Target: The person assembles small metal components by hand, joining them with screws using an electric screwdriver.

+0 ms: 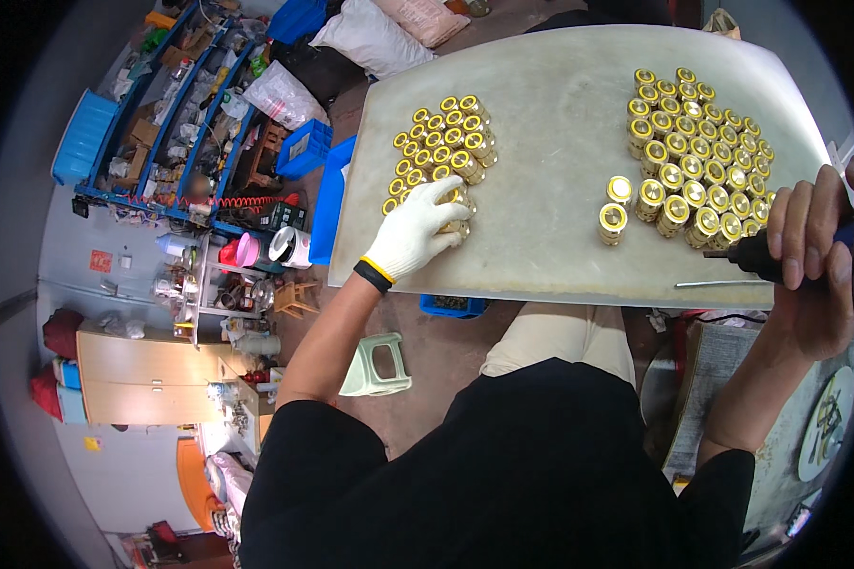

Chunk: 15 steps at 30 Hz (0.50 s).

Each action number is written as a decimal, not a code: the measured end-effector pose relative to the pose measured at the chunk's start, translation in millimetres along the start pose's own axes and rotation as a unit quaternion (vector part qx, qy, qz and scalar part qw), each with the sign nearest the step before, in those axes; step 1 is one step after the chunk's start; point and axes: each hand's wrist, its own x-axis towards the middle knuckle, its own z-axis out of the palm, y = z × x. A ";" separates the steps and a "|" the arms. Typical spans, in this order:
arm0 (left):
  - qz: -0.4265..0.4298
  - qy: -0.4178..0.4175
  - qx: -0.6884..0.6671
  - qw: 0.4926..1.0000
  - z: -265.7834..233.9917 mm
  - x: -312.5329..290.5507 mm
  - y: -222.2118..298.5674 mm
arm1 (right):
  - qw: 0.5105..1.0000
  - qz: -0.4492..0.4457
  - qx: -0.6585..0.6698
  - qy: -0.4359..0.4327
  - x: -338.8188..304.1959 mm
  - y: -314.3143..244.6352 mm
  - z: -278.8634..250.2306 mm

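Observation:
At the left of the pale table point(541, 190) stands a cluster of short brass cylinders point(434, 139), upright and packed close, with ring-shaped tops. My left hand point(413, 232), in a white knitted glove with a yellow and black cuff, is at the cluster's near edge. Its thumb and fingers lie around a brass cylinder point(458, 228), partly hidden by the glove. Bare, my right hand point(811, 232) grips a dark electric screwdriver point(757, 258) at the table's right edge, bit pointing left. Beside that bit is a larger group of brass cylinders point(695, 152) with disc-filled tops; two cylinders point(614, 220) stand slightly apart.
A thin metal rod point(721, 284) lies along the near table edge. Left of the table are blue bins point(304, 149) and a crowded blue shelf rack point(166, 114). A pale green stool point(378, 365) stands on the floor. White sacks point(370, 38) lie beyond.

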 end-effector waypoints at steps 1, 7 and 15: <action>0.002 0.000 -0.002 1.000 3.3 -1.6 -0.4 | 1.000 0.005 -0.013 0.002 0.1 -1.6 1.2; -0.009 0.054 0.090 0.994 6.2 2.1 24.2 | 0.999 0.013 -0.051 0.000 1.2 -10.5 7.9; -0.105 0.055 -0.385 0.915 8.5 80.2 111.6 | 0.999 0.004 -0.051 -0.003 18.7 16.9 14.4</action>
